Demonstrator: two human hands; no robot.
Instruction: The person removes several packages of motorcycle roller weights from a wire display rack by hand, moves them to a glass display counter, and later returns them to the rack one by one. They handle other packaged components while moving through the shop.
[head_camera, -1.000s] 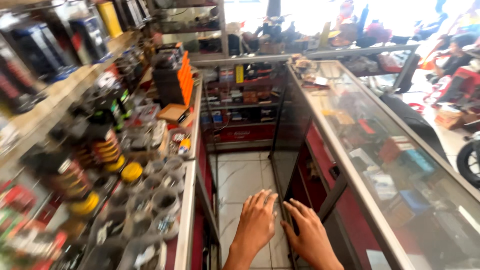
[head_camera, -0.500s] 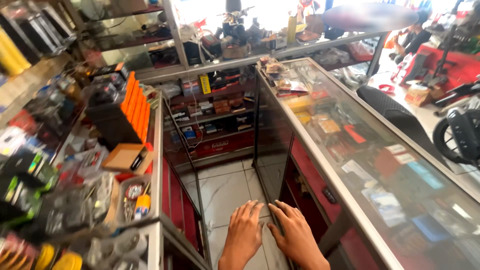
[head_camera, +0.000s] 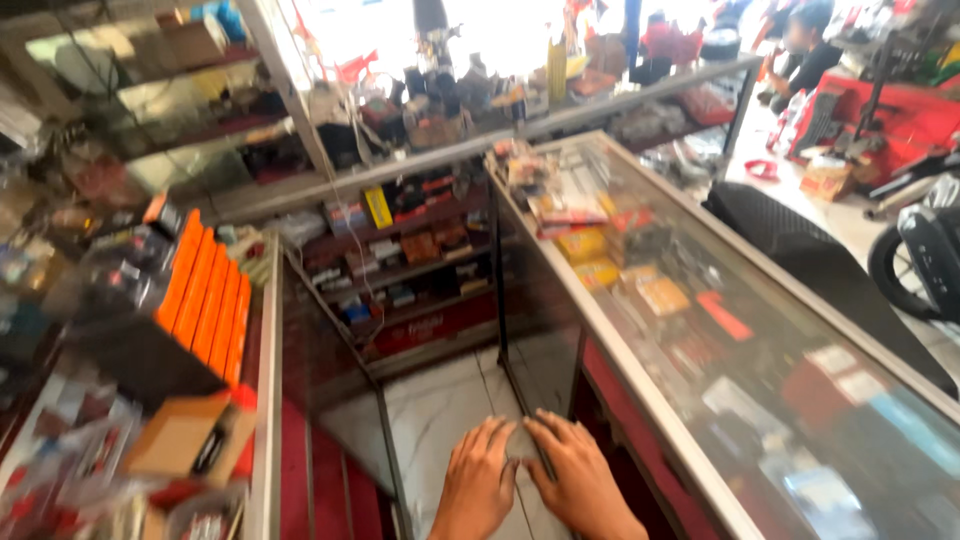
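My left hand (head_camera: 480, 480) and my right hand (head_camera: 575, 475) lie side by side at the bottom middle of the head view, fingers spread flat against the sliding glass door (head_camera: 530, 350) of a glass display counter (head_camera: 760, 330). Both hands press on the pane near its dark frame edge and hold nothing. The counter to the right has red lower panels and is filled with small packaged parts under its glass top.
A second glass case (head_camera: 270, 380) on the left carries a stack of orange boxes (head_camera: 200, 300) and a cardboard box (head_camera: 185, 435). White tiled floor (head_camera: 440, 420) runs between the counters. Shelves of boxed goods (head_camera: 400, 250) stand behind. A motorbike seat (head_camera: 800, 250) and a seated person (head_camera: 810, 50) are at the right.
The view has swung forward and left along the aisle. Both hands stay together on the glass door, slightly further up the pane than before.
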